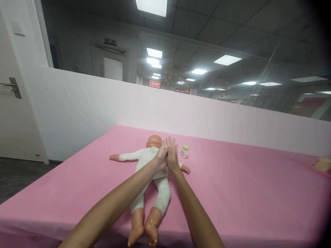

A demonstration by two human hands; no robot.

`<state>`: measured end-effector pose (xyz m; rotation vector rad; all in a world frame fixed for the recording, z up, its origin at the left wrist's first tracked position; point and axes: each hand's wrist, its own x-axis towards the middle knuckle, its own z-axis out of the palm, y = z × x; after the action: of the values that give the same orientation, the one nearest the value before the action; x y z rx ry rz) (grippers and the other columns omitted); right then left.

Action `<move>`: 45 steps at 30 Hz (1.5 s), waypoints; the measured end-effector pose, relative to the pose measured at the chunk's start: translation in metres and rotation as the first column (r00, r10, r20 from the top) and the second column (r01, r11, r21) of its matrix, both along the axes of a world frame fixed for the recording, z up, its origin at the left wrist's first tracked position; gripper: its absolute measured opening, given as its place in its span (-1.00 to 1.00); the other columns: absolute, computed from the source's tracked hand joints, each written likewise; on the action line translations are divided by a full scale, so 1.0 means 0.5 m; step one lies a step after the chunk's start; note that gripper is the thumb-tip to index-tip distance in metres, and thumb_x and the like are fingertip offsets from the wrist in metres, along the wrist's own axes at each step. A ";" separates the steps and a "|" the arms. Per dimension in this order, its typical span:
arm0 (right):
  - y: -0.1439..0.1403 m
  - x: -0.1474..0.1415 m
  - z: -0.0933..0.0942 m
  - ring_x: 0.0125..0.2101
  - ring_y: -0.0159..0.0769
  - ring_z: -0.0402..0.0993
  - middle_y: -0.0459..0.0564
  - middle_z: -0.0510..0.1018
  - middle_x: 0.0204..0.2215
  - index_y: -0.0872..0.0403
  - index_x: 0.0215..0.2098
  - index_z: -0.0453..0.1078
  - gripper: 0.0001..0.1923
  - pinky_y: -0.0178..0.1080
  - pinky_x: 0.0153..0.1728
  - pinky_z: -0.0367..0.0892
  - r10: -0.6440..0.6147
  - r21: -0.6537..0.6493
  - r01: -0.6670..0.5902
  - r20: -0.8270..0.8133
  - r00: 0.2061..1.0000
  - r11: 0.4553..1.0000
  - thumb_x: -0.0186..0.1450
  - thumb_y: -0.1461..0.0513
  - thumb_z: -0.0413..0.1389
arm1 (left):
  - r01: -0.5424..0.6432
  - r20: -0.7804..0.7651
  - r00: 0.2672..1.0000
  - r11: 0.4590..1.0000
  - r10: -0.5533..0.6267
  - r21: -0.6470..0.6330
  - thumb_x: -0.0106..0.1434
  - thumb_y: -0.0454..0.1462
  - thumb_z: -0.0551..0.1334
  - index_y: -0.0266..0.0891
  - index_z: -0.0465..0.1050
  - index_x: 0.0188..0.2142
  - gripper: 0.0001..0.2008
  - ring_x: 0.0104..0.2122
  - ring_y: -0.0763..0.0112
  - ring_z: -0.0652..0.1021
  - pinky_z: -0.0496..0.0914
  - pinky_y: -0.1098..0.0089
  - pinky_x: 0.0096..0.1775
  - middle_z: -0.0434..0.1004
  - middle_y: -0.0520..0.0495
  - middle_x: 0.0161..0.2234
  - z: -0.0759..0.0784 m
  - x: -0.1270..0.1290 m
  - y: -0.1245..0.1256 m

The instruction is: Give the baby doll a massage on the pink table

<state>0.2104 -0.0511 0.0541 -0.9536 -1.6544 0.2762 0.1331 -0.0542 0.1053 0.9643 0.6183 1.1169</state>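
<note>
A baby doll (146,159) with a white cloth body and bare plastic head, hands and feet lies stretched out on a pink-covered table (232,193). Over the right side of its torso, my left hand (161,157) and my right hand (172,155) meet palm to palm. Fingers of the right hand are straight and point up and away; the left hand's fingers are partly hidden behind its thumb and the right hand. Nothing shows between the palms. Just right of my right hand stands a small clear bottle (184,152) with a light green cap.
A low white wall (207,117) runs along the table's far side, with a large glass pane above it. At the left is a door (18,113) with a metal handle. A beige object (323,164) sits at the far right edge.
</note>
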 end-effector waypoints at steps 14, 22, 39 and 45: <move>0.028 0.015 -0.058 0.49 -0.15 -0.31 -0.05 -0.07 0.49 -0.09 0.46 0.02 -0.42 0.21 0.43 -0.37 -0.055 -0.036 0.054 -0.020 0.998 0.998 0.53 -0.01 -0.26 | 0.135 -0.167 0.980 0.979 -0.108 0.153 0.40 0.17 0.02 -0.15 0.50 0.10 -0.41 0.24 -0.02 0.45 0.34 -0.04 0.25 0.56 -0.25 0.13 -0.047 -0.065 -0.020; 0.041 0.024 -0.081 0.26 -0.04 0.30 0.12 0.45 0.20 0.00 0.17 0.42 -0.56 0.08 0.30 0.18 -0.151 -0.005 0.151 -0.066 0.986 0.988 0.34 0.14 0.07 | -0.230 -0.292 0.826 0.762 0.482 0.605 0.25 -0.19 0.29 -0.07 0.56 0.05 -0.64 0.29 0.09 0.37 0.07 0.08 0.40 0.52 -0.08 0.18 -0.101 -0.207 -0.002; 0.053 0.004 -0.124 0.01 -0.05 0.44 0.02 0.54 -0.10 -0.06 -0.06 0.52 -0.72 0.03 0.07 0.38 0.027 -0.071 -0.021 0.081 0.996 0.997 0.26 0.12 0.21 | -0.026 -0.506 0.668 0.696 0.546 0.718 0.23 -0.17 0.29 -0.07 0.59 0.04 -0.63 0.33 0.04 0.32 0.05 0.06 0.39 0.41 -0.10 0.28 -0.193 -0.237 0.052; 0.045 0.009 -0.113 -0.21 -0.11 0.48 -0.04 0.56 -0.30 -0.02 -0.32 0.49 -0.89 -0.03 -0.10 0.42 0.053 -0.141 -0.041 0.080 0.995 0.989 0.26 0.13 0.21 | -0.027 -0.473 0.533 0.573 0.702 0.819 0.23 -0.28 0.23 -0.08 0.64 -0.22 -0.80 0.01 0.05 0.50 0.36 0.03 0.15 0.57 -0.13 -0.13 -0.176 -0.232 0.041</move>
<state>0.2149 -0.0284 -0.0024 -1.0431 -1.7534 0.3927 0.0173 -0.0338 0.0175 2.2050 1.1931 1.3922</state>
